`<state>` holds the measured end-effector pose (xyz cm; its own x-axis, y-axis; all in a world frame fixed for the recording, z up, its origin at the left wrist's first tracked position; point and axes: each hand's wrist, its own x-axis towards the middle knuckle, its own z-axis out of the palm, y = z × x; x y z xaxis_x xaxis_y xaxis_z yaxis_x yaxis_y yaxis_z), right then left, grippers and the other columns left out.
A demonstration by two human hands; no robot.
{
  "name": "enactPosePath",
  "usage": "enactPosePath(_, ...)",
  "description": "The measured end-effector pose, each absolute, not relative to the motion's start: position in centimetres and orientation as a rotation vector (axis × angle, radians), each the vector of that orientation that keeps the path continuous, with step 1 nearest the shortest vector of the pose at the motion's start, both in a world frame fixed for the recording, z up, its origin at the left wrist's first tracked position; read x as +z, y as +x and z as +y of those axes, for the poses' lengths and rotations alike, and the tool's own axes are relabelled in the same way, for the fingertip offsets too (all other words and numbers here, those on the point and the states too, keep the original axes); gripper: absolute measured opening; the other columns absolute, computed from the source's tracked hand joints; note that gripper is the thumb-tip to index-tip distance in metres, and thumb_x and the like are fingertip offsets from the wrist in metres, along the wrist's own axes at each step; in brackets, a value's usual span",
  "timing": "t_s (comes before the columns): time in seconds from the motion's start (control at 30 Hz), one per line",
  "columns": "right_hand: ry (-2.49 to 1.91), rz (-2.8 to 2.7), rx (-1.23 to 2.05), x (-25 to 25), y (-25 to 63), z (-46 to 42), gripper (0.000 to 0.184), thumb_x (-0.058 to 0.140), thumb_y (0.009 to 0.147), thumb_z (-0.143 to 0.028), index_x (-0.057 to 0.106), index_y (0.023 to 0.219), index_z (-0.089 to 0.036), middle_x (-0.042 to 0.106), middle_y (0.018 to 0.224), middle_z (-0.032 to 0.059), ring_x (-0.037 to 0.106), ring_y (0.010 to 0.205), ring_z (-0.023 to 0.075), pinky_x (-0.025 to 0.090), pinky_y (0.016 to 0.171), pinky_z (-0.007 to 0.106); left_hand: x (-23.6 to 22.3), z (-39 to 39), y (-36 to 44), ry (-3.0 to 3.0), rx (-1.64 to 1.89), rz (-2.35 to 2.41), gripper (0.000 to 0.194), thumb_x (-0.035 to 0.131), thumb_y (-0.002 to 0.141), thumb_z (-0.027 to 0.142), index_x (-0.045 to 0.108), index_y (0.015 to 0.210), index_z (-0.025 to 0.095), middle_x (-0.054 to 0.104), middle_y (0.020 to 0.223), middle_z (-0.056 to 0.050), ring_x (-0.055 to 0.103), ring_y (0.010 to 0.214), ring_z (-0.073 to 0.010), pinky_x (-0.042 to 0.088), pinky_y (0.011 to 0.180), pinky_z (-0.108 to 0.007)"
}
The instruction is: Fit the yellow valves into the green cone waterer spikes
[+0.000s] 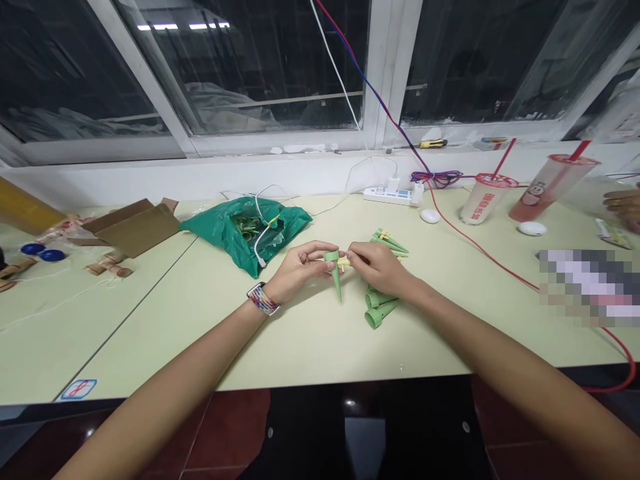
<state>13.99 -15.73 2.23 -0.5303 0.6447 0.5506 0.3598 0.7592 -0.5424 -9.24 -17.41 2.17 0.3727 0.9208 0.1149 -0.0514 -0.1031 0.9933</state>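
Observation:
My left hand [301, 268] is closed around the top of a green plastic watering spike [336, 280], whose tapered point hangs down above the table. A small yellow valve piece [344, 264] sticks out from the spike's side toward my right hand [377, 265]. The fingers of that hand are pinched together close to the valve; what they grip is hidden. Under and beside my right wrist lie several more green spikes [379, 315]. Behind it, another group of green spikes [391, 243] has yellow pieces on it.
A green plastic bag [220, 230] holding more green parts lies at the left, near a cardboard box [137, 227]. Behind are a power strip [393, 195] and cables. Two drink cups [483, 203] stand at the right, near another person's hand [625, 203]. A red cable [480, 252] crosses the table.

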Motion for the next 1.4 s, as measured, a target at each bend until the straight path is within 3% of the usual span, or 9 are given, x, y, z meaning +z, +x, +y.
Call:
enactPosePath(0.17,-0.706,-2.269,0.364,2.4,14.2,-15.9,0.012,0.053,0.101,-0.028,0.058,0.094,-0.021,0.061,0.078,-0.0008,0.051,0.065,0.0138,0.034,0.064,0.028,1.9,-17.3,-9.3,1.399,1.025,0.832,0.047,0.086,0.083,0.036,0.071,0.123,0.016,0.079,0.108,-0.014,0.078,0.097,-0.0265,0.065,0.077,-0.033)
enactPosePath(0.37,-0.800,-2.215,0.522,2.3,13.9,-15.7,0.034,0.039,0.109,-0.032,0.047,0.078,-0.022,0.051,0.065,-0.0031,0.049,0.060,0.0135,0.034,0.062,0.027,2.5,-18.3,-8.3,1.567,1.261,0.938,0.045,0.090,0.077,0.033,0.075,0.116,0.016,0.077,0.119,-0.013,0.077,0.099,-0.0250,0.064,0.092,-0.038)
enactPosePath(0.57,-0.635,-2.347,-0.015,2.3,14.3,-16.0,0.024,0.042,0.108,-0.034,0.054,0.093,-0.019,0.063,0.084,0.0043,0.049,0.064,0.0158,0.026,0.060,0.031,3.0,-18.4,-8.4,1.367,1.085,0.805,0.045,0.084,0.085,0.039,0.071,0.119,0.013,0.079,0.101,-0.013,0.078,0.084,-0.0241,0.065,0.078,-0.035)
enactPosePath(0.7,-0.649,-2.333,0.344,2.4,14.1,-16.1,0.030,0.041,0.110,-0.033,0.047,0.083,-0.021,0.057,0.076,-0.0005,0.048,0.064,0.0141,0.031,0.063,0.029,3.0,-18.5,-8.4,1.384,1.159,0.822,0.065,0.088,0.082,0.034,0.054,0.135,0.020,0.079,0.108,-0.012,0.079,0.089,-0.0234,0.063,0.083,-0.035)
enactPosePath(0.8,-0.718,-2.273,0.565,2.3,13.9,-16.1,0.033,0.039,0.111,-0.034,0.042,0.080,-0.022,0.050,0.068,-0.0030,0.048,0.062,0.0141,0.032,0.063,0.028,2.8,-18.6,-8.2,1.462,1.279,0.851,0.072,0.091,0.077,0.030,0.048,0.135,0.024,0.076,0.110,-0.009,0.077,0.094,-0.0213,0.062,0.086,-0.033)
enactPosePath(0.9,-0.717,-2.254,0.429,2.1,13.7,-16.1,0.028,0.038,0.111,-0.033,0.045,0.086,-0.022,0.052,0.073,-0.0013,0.048,0.066,0.0154,0.031,0.065,0.029,2.6,-18.3,-8.1,1.435,1.238,0.842,0.063,0.089,0.079,0.031,0.054,0.131,0.023,0.073,0.102,-0.005,0.074,0.087,-0.0168,0.060,0.082,-0.029)
enactPosePath(1.0,-0.669,-2.265,0.302,1.8,13.6,-16.2,0.025,0.036,0.111,-0.031,0.046,0.090,-0.022,0.054,0.079,0.0007,0.047,0.068,0.0162,0.030,0.065,0.030,2.5,-18.1,-8.1,1.453,1.108,0.808,0.034,0.084,0.084,0.036,0.067,0.105,0.016,0.068,0.089,-0.004,0.067,0.080,-0.0139,0.055,0.076,-0.026)
enactPosePath(1.1,-0.657,-2.265,0.334,1.8,13.6,-16.3,0.025,0.035,0.110,-0.030,0.046,0.090,-0.022,0.054,0.080,0.0010,0.047,0.069,0.0163,0.031,0.065,0.030,2.8,-18.2,-7.9,1.574,1.099,0.838,0.028,0.083,0.085,0.037,0.067,0.084,0.014,0.064,0.083,-0.003,0.061,0.079,-0.0130,0.051,0.074,-0.024)
enactPosePath(1.4,-0.727,-2.078,0.856,2.0,12.8,-16.9,0.038,0.043,0.109,-0.041,0.042,0.076,-0.022,0.040,0.067,-0.0043,0.039,0.063,0.0135,0.030,0.064,0.029,2.9,-19.0,-7.6,1.789,1.220,1.024,0.025,0.082,0.082,0.033,0.065,0.086,0.016,0.064,0.081,-0.001,0.065,0.074,-0.0139,0.054,0.069,-0.025)
